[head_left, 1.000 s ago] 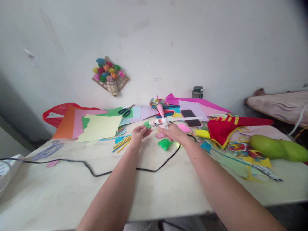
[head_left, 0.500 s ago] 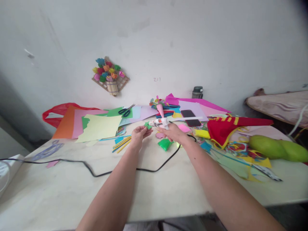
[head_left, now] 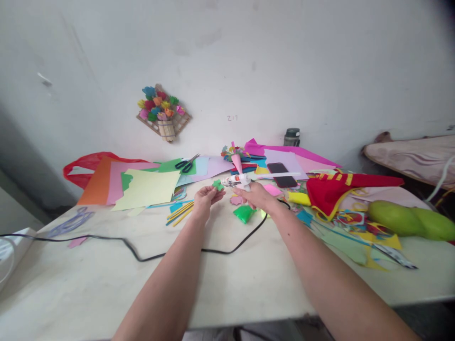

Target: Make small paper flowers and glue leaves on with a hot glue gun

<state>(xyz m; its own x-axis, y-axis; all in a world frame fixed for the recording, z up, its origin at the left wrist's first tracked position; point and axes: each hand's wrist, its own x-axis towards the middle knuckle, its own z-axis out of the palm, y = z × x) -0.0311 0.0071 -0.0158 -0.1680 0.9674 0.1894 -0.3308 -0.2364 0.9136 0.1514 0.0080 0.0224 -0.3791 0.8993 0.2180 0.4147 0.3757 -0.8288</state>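
Note:
Between thumb and fingers, my left hand (head_left: 206, 197) pinches a small green paper flower (head_left: 218, 185). My right hand (head_left: 258, 195) grips a white hot glue gun (head_left: 237, 180), its nozzle pointing left at the flower with a slight gap between them. A long whitish glue stick (head_left: 275, 175) sticks out of the gun's back, over a phone (head_left: 282, 174). Just below the gun lie a pink paper flower (head_left: 236, 200) and a shiny green packet (head_left: 244, 213). The gun's black cord (head_left: 227, 251) runs leftward across the table.
Scissors (head_left: 186, 164) rest on coloured paper sheets (head_left: 149, 187) at the back left. Yellow and blue paper sticks (head_left: 180, 213) lie beside my left wrist. Behind the gun is a pink paper cone with flowers (head_left: 236, 161). Right are red cloth (head_left: 327, 192), paper scraps (head_left: 350, 244) and green fruit (head_left: 394, 217).
The glue gun's nozzle has drawn back slightly to the right from the green flower, opening a small gap. Both hands otherwise stay nearly in place.

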